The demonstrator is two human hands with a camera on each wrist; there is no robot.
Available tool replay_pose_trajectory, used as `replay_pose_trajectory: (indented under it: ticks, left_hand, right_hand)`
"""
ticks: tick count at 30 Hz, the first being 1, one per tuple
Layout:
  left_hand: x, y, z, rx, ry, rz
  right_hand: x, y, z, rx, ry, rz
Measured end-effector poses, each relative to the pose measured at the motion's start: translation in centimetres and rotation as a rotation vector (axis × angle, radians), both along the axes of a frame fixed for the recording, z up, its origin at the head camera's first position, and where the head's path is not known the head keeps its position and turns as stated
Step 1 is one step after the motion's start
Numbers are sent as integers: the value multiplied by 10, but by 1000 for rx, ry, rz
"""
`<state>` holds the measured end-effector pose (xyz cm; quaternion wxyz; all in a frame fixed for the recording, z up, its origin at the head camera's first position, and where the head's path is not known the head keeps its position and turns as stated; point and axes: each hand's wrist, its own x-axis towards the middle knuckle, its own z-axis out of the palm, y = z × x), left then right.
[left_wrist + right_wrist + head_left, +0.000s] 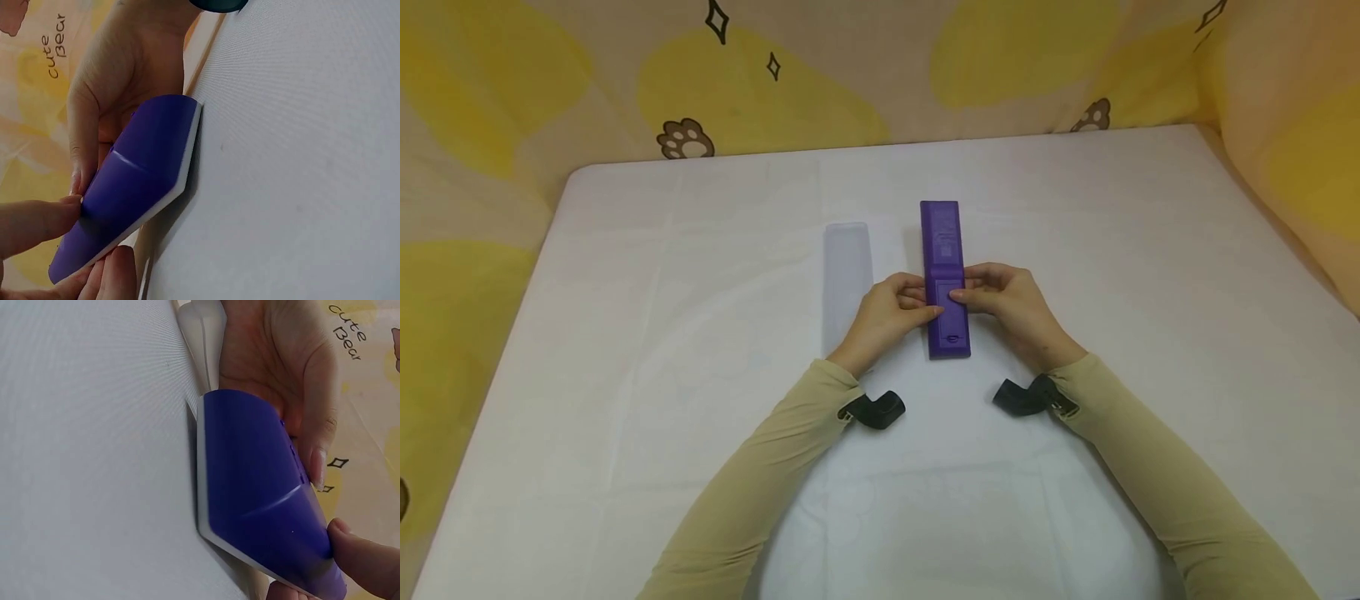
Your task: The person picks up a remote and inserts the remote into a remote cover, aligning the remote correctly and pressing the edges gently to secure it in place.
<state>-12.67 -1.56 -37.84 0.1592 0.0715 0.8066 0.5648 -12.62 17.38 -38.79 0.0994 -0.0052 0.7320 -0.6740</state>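
A purple remote control (946, 237) is held back side up, its battery cover facing me, near the middle of the table. Its other face shows a white edge in both wrist views. My left hand (886, 318) grips its left side, thumb on the back and fingers curled beneath. On the opposite side my right hand (1017, 307) pinches it, the thumb tip resting on the battery cover. The remote's lower end (159, 137) is close above the tabletop in the left wrist view. Beside the left hand lies a long translucent case (846, 275), partly hidden by that hand.
A white cloth (625, 333) covers the table. Behind it hangs a yellow patterned curtain (820, 92), which also runs along the sides. Each sleeve cuff carries a black wrist camera mount, one left (880, 410) and one right (1022, 397).
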Motion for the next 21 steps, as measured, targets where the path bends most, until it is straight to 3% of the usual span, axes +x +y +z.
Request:
replay_pose_trajectory:
  ticks: [21]
  left_hand:
    - [-1, 1, -1, -90, 8, -7]
  right_hand:
    - [2, 2, 2, 113, 28, 16]
